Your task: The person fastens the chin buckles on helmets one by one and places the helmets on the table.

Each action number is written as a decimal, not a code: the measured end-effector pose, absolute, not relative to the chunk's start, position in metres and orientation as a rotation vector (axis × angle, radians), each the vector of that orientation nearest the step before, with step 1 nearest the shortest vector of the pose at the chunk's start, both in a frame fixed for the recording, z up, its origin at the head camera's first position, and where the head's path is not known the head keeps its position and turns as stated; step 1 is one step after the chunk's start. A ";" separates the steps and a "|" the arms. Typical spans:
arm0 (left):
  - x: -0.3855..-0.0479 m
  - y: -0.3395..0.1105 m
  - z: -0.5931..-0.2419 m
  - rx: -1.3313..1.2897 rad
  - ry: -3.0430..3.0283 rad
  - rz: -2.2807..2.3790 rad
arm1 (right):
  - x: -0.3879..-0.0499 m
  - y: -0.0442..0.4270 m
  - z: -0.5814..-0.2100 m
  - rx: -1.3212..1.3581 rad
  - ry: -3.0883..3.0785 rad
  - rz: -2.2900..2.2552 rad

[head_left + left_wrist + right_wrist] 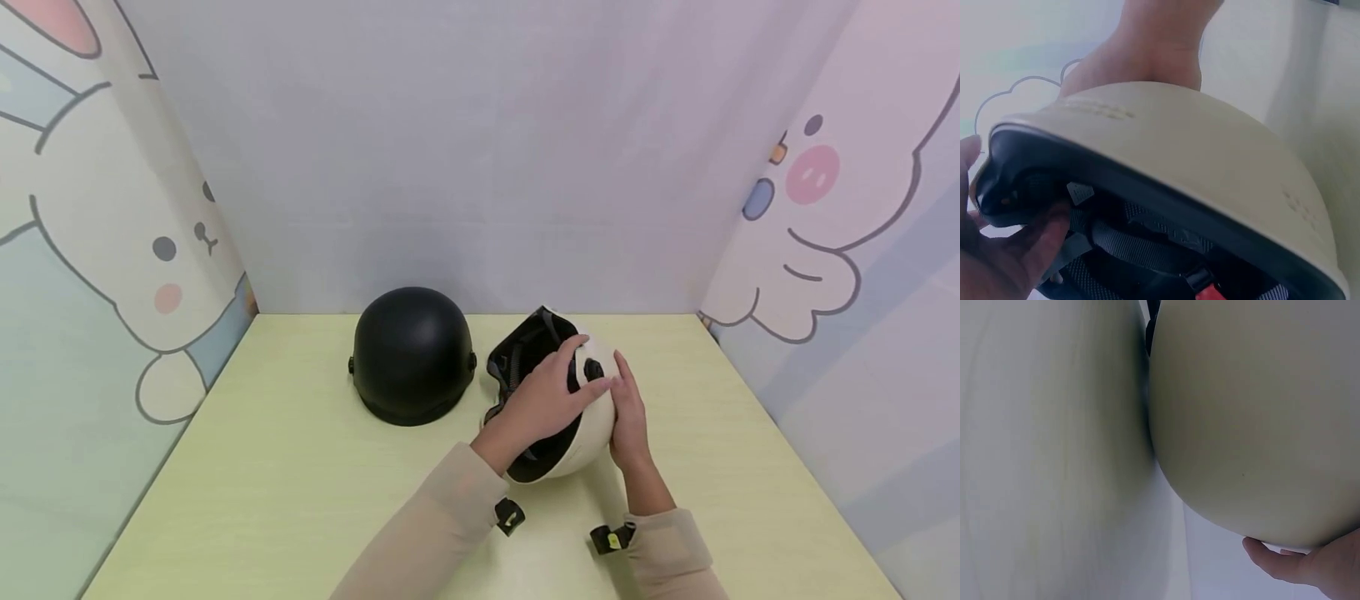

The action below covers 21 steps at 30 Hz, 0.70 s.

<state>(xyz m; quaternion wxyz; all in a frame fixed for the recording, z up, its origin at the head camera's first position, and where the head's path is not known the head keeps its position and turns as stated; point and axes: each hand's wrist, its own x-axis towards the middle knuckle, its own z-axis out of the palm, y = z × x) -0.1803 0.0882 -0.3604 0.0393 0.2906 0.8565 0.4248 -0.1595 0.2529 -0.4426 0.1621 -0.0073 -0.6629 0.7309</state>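
Observation:
A white helmet (592, 433) lies tipped on its side, its dark padded opening facing left in the head view. The left hand (547, 398) grips it at the edge beside a black round knob (593, 369). The left wrist view shows fingers of that hand (1010, 253) at the rim, near the black inner straps (1141, 250) and a red piece (1210, 292). Against the outer shell's right side rests the curved right hand (630, 417), holding it. In the right wrist view, part of this hand (1310, 565) touches the smooth shell (1254, 425); its other fingers are hidden.
A black helmet (411, 354), dome up, stands left of the white one on the pale yellow-green table (262, 467). Behind the table hangs a plain light curtain (465, 167). Cartoon-printed panels (97, 275) flank both sides.

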 end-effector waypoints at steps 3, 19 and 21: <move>-0.180 0.092 -0.360 0.893 2.609 1.283 | -0.159 0.250 -0.445 -0.030 -1.866 2.090; -0.180 0.091 -0.360 0.838 2.484 1.542 | -0.152 0.255 -0.423 -0.106 -2.046 1.847; -0.180 0.089 -0.359 0.821 2.457 1.592 | -0.151 0.257 -0.417 -0.104 -2.111 1.751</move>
